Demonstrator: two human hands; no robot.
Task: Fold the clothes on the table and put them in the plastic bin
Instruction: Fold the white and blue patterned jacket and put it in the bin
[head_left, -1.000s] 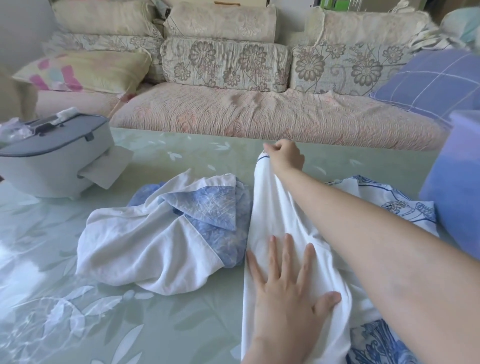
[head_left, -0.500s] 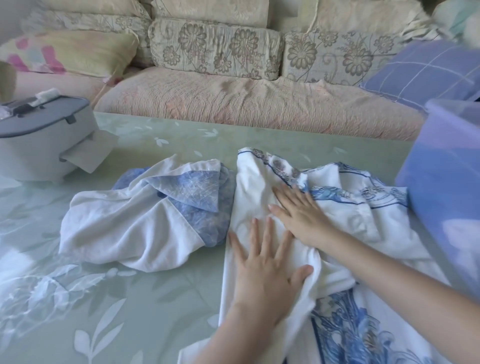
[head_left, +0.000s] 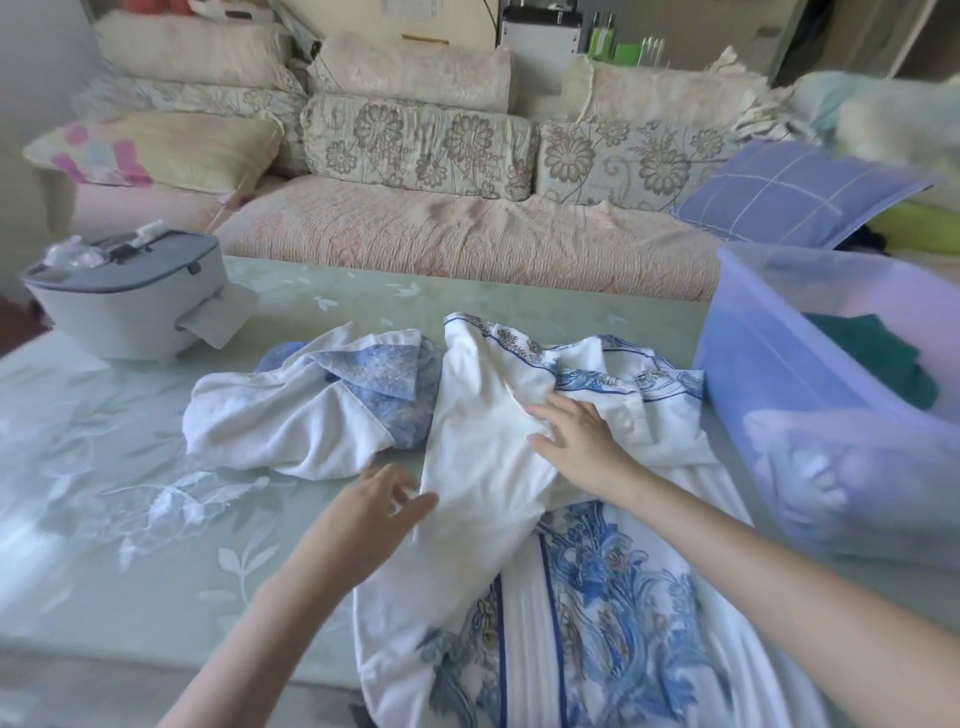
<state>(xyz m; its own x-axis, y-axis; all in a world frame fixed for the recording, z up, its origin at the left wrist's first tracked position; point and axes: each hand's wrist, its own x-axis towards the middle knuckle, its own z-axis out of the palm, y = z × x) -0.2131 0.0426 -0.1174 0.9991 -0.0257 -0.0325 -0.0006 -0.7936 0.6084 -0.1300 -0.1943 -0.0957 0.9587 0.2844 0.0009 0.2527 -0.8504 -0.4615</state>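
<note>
**Flattening the first fold on the printed garment**

At the far left of the table (head_left: 104, 519) sits a grey lidded box (head_left: 124, 306) with a sheet of paper poking out of its side, well apart from the work. Just right of it lies a crumpled white-and-blue garment (head_left: 291, 421), unfolded. Its right side touches the piece in hand, and I'd nudge it away so the two don't drag together.

The left hand (head_left: 374, 512) is at the near left edge of the folded white panel with its fingers loosely spread. It is blurred, so I cannot tell whether it has hold of the edge or only touches it.

The floral-print garment (head_left: 488, 467) runs from mid-table to the near edge. The right hand (head_left: 576, 436) lies flat on it, fingers straight, pressing down and gripping nothing. To my eye the fold wants smoothing outward from that palm, with the left edge kept straight and the bunched cloth on the far right tucked in first.

On the right stands the plastic bin (head_left: 769, 374), close beside the garment, with a dark green cloth (head_left: 878, 348) already inside.
</note>
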